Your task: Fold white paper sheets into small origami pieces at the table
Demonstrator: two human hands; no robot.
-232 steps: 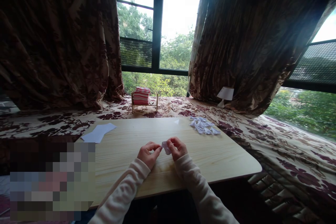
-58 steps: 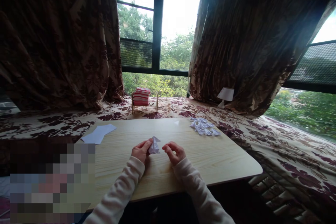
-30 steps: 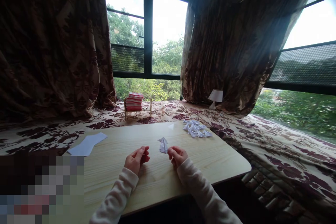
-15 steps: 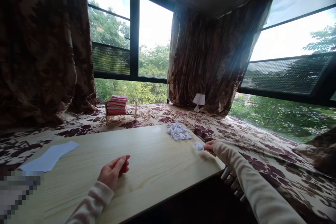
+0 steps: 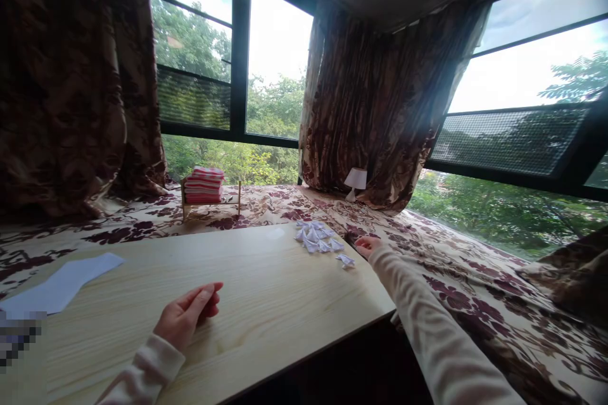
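My right hand reaches out to the far right edge of the wooden table. Its fingers are loosely bent and hold nothing. A small folded white paper piece lies on the table just left of that hand, apart from it. Beyond it sits a pile of several similar folded paper pieces. My left hand rests on its side on the table near the front, fingers stretched loosely forward, empty.
White paper sheets lie at the table's left end. A floral cloth covers the ledge around the table. A small wooden rack with striped folded cloth and a tiny white lamp stand by the curtained windows.
My right hand carried the folded piece from the table's middle to the right end by the pile and let it go. My left hand stayed resting on the table. The view turned right.
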